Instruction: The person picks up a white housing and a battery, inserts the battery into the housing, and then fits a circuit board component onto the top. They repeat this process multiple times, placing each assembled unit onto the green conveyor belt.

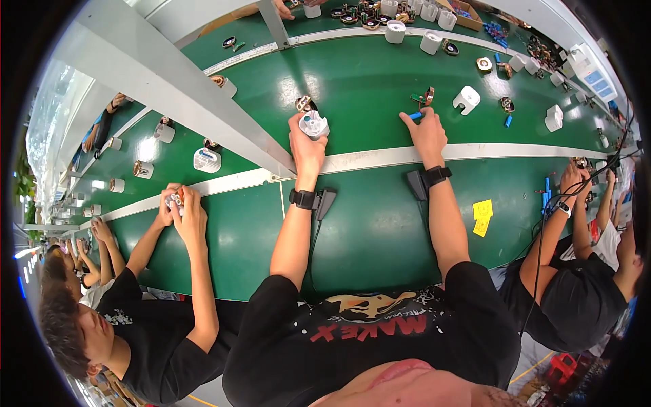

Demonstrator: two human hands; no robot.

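My left hand (306, 150) is closed around a white plastic housing (313, 124), its open hollow side facing up. Just beyond that housing shows a round coppery part (304, 104); whether it is joined to the housing I cannot tell. Farther right, my right hand (428, 139) pinches a blue cylindrical cell (415, 116) between thumb and fingers. At those fingertips are a small green circuit board (416, 99) and a copper-coloured ring part (428, 95). A white housing with a notch in its side (466, 100) stands to the right of my right hand.
A white rail (380, 157) crosses the green table (366, 224). A grey post (183, 88) slants down left of my left hand. Yellow paper notes (482, 217) lie right of my right forearm. Co-workers' hands (183, 207) work at the left, others at the right. More housings (430, 43) stand farther back.
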